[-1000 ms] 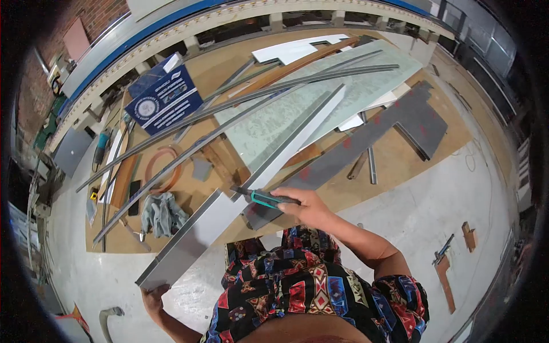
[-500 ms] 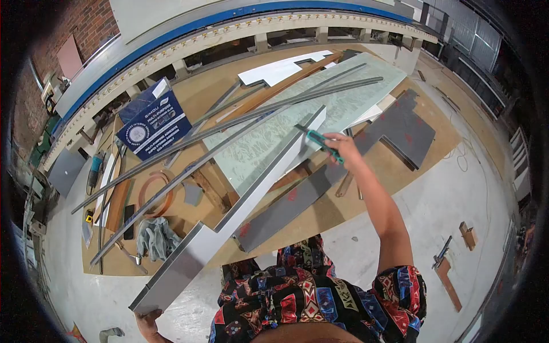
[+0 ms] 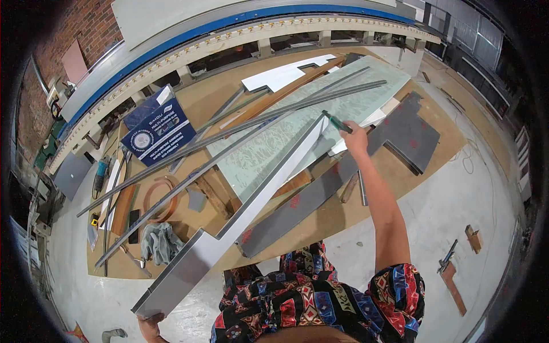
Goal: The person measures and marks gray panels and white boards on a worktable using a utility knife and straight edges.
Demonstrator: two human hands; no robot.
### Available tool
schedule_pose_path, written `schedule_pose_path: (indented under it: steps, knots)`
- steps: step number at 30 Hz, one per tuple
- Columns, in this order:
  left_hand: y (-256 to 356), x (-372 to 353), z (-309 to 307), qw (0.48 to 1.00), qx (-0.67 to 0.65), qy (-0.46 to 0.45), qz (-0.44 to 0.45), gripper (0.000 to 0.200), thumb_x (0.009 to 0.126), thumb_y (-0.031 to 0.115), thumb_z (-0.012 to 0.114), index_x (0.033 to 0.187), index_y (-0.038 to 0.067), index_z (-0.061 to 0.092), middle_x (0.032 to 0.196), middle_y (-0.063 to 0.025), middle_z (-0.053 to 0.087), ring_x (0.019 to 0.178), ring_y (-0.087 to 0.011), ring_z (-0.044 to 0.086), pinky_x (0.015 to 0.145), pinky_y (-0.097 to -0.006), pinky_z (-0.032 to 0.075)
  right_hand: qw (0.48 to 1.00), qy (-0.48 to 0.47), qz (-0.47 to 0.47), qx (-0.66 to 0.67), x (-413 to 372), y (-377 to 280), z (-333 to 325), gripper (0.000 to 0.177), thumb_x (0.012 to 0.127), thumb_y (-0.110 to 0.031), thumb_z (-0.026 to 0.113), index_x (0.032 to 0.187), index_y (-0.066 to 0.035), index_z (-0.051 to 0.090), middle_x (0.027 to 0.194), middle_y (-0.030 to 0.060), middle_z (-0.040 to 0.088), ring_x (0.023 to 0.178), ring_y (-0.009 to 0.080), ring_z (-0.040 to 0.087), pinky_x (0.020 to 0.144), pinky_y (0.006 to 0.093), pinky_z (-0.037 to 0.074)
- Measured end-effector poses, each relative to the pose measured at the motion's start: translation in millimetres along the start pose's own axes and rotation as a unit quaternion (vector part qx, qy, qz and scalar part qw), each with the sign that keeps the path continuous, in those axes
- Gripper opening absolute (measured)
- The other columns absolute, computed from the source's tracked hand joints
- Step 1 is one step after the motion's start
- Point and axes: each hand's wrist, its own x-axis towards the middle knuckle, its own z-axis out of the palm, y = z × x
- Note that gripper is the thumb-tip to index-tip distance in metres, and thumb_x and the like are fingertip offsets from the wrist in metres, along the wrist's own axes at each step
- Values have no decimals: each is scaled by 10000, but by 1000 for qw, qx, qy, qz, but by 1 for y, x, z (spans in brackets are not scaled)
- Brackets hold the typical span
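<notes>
Head view, long panel: the grey-white long panel (image 3: pixel 211 250) runs on a diagonal from the lower left of the frame up to just above centre, wide at the bottom, with a step and then a skinny strip the rest of the way.
Left hand: down at lower left, left hand (image 3: pixel 151 327) has the wide end, grip closed on its bottom edge, part of it hidden by the panel.
Right hand: right of centre and higher up, right hand (image 3: pixel 355 138) is wrapped snugly around a green-handled tool (image 3: pixel 337 122), arm stretched right out.
Tool tip: right by the skinny top end of the panel; it's pretty small here, so I honestly can't tell if it's touching.
Under the panel: tan worktop (image 3: pixel 412 183), a pale green sheet (image 3: pixel 257 160) around mid-frame, and a dark grey slab (image 3: pixel 320 191) with red marks just right of the strip.
Left side clutter: blue box (image 3: pixel 160 134) at upper left, then lower down a copper-coloured coil (image 3: pixel 150 200), a black phone (image 3: pixel 134 226) and a crumpled grey cloth (image 3: pixel 160 243).
Metal strips: long metal strips (image 3: pixel 343 93) slant across the upper middle, over the green sheet.
</notes>
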Motion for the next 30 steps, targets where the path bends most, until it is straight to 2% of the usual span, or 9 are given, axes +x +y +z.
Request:
schedule_pose_path:
  steps: [2,5,10,13,19,21,24,28,30]
  knots:
    - [-23,6,-16,999,15,-28,29,365,870,180,426,1184,-7,438,1020,-161,563,793,-278,597,698,-391,510,995,9,-50,-91,-9,-4,-1,320,704,-121,623,1022,-150,607,794,146,613,758,308,597,664,384,468]
    - [-14,3,3,997,-59,38,30,581,492,-57,635,1049,22,488,843,-91,569,733,-195,542,574,-307,464,989,-10,-68,-129,-19,-22,-9,376,694,-132,635,1065,-174,589,847,151,611,841,337,581,729,397,452]
    - [6,-8,23,993,-100,55,40,585,519,-51,646,1068,35,467,885,-85,556,762,-185,548,583,-301,464,975,-52,-216,21,-47,-13,-15,393,718,-97,619,1104,-98,546,762,140,582,716,293,591,633,381,468]
    - [-6,-4,15,984,-158,78,12,599,546,-37,664,1101,24,446,960,-94,538,816,-196,549,616,-313,479,932,-142,101,318,-81,-50,-33,286,759,-108,622,1014,-3,551,710,93,558,621,193,561,552,320,455]
    - [-33,8,-2,977,-207,8,55,627,692,111,602,1255,19,342,972,-156,543,813,-262,576,644,-353,515,677,-207,267,654,-144,-16,-4,204,809,-139,606,957,-28,521,772,74,551,588,151,530,519,278,441]
    - [-14,2,10,973,-227,24,26,663,740,164,584,1313,10,288,854,-138,575,762,-248,591,635,-338,515,650,-271,331,628,-176,-17,9,252,814,-148,603,1015,-32,503,835,70,562,651,172,551,565,309,457]
    - [16,-7,26,977,-207,34,-41,653,748,167,580,1311,5,291,844,-127,574,681,-217,594,540,-306,521,630,-351,330,609,-215,-47,14,306,822,-155,594,1084,-34,491,950,66,566,882,222,568,699,350,475]
    - [-41,13,3,974,-226,20,22,631,734,108,540,1304,4,291,899,-159,553,438,-222,535,265,-318,448,571,-441,316,617,-241,-83,29,342,833,-152,579,1134,-25,480,1055,76,540,1034,253,531,793,361,472]
    - [-17,4,13,981,-181,-43,49,638,760,170,528,1318,0,271,942,-156,549,518,-208,561,326,-275,468,552,-476,299,616,-246,-95,36,345,838,-146,571,1143,-17,477,1084,83,528,1051,259,525,807,361,473]
